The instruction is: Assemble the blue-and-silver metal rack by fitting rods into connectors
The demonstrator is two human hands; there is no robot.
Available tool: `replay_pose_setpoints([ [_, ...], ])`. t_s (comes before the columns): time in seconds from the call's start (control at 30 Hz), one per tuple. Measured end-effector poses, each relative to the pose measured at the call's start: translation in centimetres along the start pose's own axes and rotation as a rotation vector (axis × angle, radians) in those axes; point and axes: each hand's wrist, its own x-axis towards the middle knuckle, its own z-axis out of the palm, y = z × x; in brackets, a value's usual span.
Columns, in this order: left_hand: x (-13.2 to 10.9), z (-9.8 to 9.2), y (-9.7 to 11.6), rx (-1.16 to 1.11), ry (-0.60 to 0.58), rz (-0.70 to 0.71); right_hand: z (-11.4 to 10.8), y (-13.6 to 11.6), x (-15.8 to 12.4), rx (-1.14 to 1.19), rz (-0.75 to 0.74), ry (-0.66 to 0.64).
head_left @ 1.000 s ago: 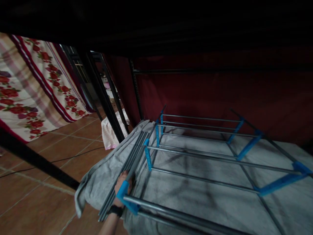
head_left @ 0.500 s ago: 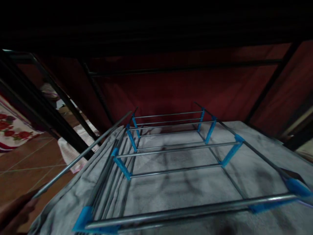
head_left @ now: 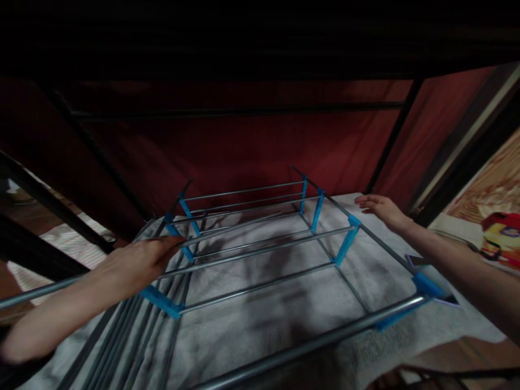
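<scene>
Since the frame half a second ago, the left hand (head_left: 140, 261) has swung in from the lower left edge, bringing a loose grey tube (head_left: 231, 227) over the rack, and the right hand (head_left: 379, 210) has come into view. Nearest, the thick front bar of the rack (head_left: 309, 343) slants up from the bottom edge to a blue corner joint (head_left: 426, 285) at the right, where a dark flat object (head_left: 415, 261) (too covered to name) shows on either side of the joint. At the lower left, a row of spare tubes (head_left: 116, 338) lies on the grey cloth (head_left: 252, 325) that bears the rack. Above them the left hand is closed around the loose tube, one length running out behind the forearm to the left edge, the other reaching past the fingertips over the rack's left side and middle. Farther in, blue side pieces (head_left: 345, 246) and thinner crossbars step back toward the far end. Just outside the rack's right rail, the right hand hangs over the cloth with fingers extended and nothing in its grasp. Off to the right lies a red and yellow printed item (head_left: 501, 233). Farthest back, a dark horizontal bar (head_left: 244, 112) crosses a deep red curtain (head_left: 252, 146).
</scene>
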Motion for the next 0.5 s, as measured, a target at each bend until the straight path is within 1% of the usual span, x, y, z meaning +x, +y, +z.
replay_pose_setpoints([
  [0.03,1.4,0.0,2.2,0.052,-0.018,0.038,0.8,0.4,1.0,-0.04,0.013,-0.035],
  [0.1,4.3,0.5,6.1,0.05,-0.067,0.098,2.0,1.3,2.8,-0.105,0.041,-0.096],
  [0.13,5.6,0.9,7.7,0.02,-0.061,0.156,2.5,1.7,3.7,-0.139,0.047,-0.125],
  [0.2,8.0,2.0,10.1,-0.022,-0.065,0.262,3.4,2.3,5.4,-0.203,0.037,-0.195],
  [0.27,10.1,3.1,11.8,-0.033,-0.078,0.336,4.1,2.8,6.9,-0.241,0.018,-0.254],
  [0.37,12.7,4.8,13.8,-0.036,-0.121,0.369,5.4,3.4,8.7,-0.229,0.087,-0.298],
  [0.43,14.3,5.8,14.9,-0.056,-0.151,0.358,6.3,3.7,9.7,-0.182,0.156,-0.318],
  [0.5,15.7,6.8,15.7,-0.095,-0.187,0.288,7.4,4.0,10.6,-0.127,0.187,-0.339],
])
